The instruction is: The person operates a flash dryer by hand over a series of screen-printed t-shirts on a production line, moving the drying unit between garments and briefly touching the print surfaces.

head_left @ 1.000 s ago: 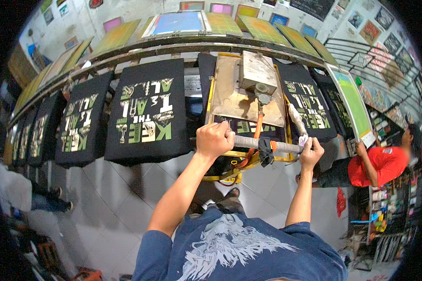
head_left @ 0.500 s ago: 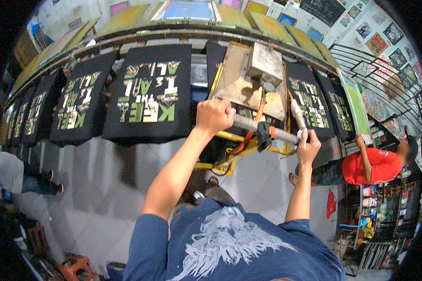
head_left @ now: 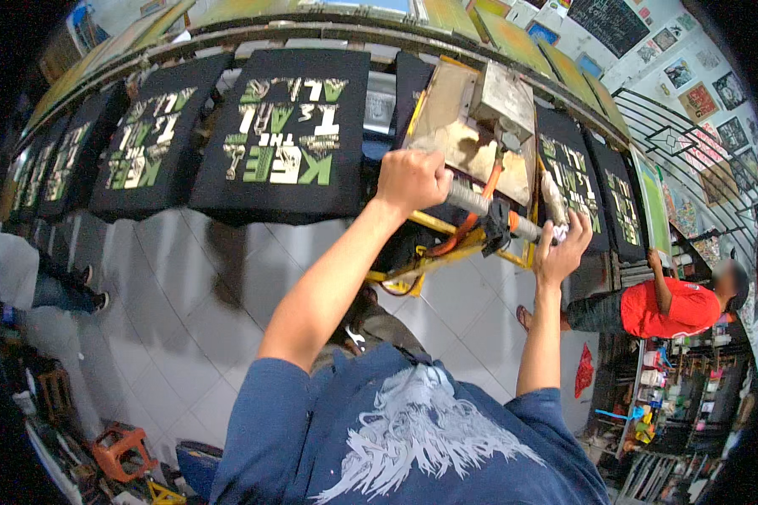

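- Taking the middle of my view as the clock's centre, I have the left hand [head_left: 413, 179] at 1 o'clock, its fingers closed firmly around the grey-wrapped handle bar [head_left: 470, 200].
- I see the right hand [head_left: 562, 252] at 3 o'clock, at the bar's other end; its fingers look looser, and I cannot tell whether they close around it.
- Between the hands, a black wrap [head_left: 497, 220] circles the bar, and an orange hose [head_left: 491, 181] rises beside it.
- Beyond the bar, at 1 o'clock, I find the yellow-framed unit: a tan panel [head_left: 449, 118] with a metal box [head_left: 503, 99] on top.
- A printed black shirt [head_left: 286, 130] lies flat at 11 o'clock, with more stretching toward 10.
- At 3 o'clock stands a person in red [head_left: 669, 308].
- I spot an orange stool [head_left: 124, 452] at 8 o'clock.
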`<state>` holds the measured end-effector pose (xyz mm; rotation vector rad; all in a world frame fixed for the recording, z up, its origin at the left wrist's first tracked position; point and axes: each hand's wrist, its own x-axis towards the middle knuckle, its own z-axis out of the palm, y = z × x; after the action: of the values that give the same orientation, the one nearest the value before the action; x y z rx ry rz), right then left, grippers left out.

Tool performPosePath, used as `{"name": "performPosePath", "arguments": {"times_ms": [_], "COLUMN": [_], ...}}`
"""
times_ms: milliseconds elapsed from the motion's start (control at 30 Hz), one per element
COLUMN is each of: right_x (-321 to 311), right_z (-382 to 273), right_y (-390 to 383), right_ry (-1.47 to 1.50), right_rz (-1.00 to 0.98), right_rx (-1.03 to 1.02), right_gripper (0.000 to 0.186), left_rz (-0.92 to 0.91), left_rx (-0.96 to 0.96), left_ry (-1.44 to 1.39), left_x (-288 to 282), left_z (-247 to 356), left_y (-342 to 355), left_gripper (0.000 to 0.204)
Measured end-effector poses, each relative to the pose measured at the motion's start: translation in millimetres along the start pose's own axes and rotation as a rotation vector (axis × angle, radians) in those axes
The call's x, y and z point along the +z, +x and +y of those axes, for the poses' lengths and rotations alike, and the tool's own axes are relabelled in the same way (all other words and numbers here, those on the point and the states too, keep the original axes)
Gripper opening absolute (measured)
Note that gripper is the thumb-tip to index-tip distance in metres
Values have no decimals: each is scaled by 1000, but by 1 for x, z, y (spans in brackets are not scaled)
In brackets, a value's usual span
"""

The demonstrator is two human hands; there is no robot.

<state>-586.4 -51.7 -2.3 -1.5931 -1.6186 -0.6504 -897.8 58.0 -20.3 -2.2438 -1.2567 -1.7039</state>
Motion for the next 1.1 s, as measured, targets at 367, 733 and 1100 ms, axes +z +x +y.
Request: {"name": "performPosePath", "arguments": {"times_ms": [367, 733, 1100], "right_x": [6, 9, 18], "right_z": [4, -19, -14], "right_y": [1, -4, 6], "right_ry": [-143, -164, -86], "right_rz": [-121, -43, -39], "right_rx": [24, 19, 25], "right_gripper": [36, 34, 30], "left_rz": [16, 13, -7], "left_rx": [-46, 27, 12], "left_ry": [-40, -6, 43], "left_x": [-4, -11, -8], "left_z": [5, -19, -15], "left_y": [-2, 0, 10], "left_gripper": [11, 15, 11]}}
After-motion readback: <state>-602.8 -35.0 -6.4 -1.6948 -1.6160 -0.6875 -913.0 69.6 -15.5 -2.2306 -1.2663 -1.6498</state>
